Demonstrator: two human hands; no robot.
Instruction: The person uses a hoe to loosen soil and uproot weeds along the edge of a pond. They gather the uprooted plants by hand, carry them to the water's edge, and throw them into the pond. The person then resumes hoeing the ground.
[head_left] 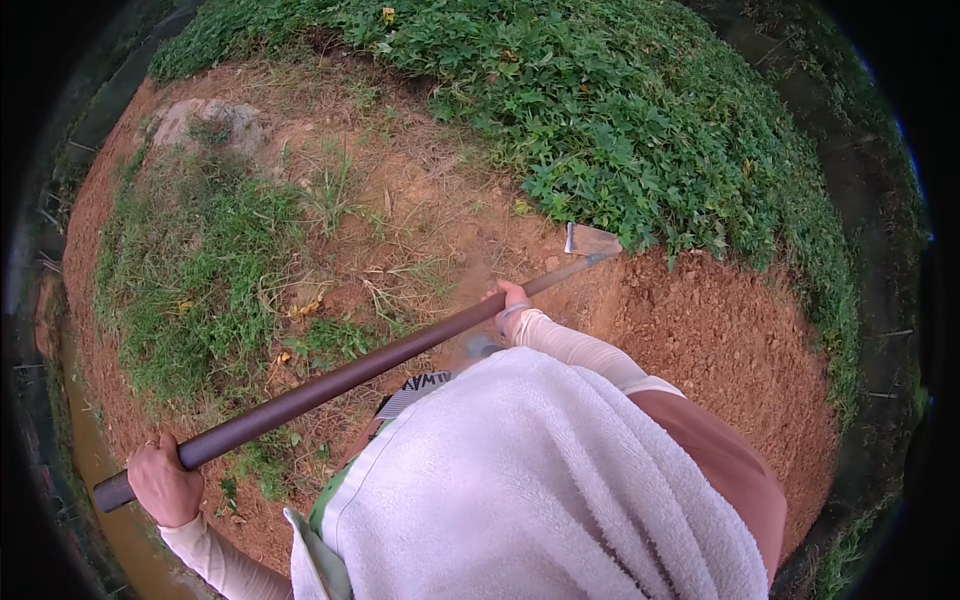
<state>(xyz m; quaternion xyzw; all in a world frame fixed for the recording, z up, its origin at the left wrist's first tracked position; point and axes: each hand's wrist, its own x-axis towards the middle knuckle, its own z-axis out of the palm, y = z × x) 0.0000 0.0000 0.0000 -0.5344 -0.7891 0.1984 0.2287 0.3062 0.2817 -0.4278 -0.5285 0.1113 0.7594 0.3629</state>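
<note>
A hoe point(345, 377) with a long dark brown handle runs slantwise across the view. My left hand point(164, 482) is wrapped round the handle close to its butt end, at the lower left. Farther up the shaft, my right hand point(511, 300) grips it on the side nearer the head. The pale metal blade point(594, 240) is at the far end, beside the edge of leafy green vines point(640, 160). Whether the blade touches the soil cannot be made out.
Loose reddish-brown soil point(715, 340) lies on the right. Weeds and grass point(205, 280) grow on the left, near a pale rock point(210, 122). Muddy water point(110, 500) runs along the lower left. A white towel point(540, 460) covers much of the lower middle.
</note>
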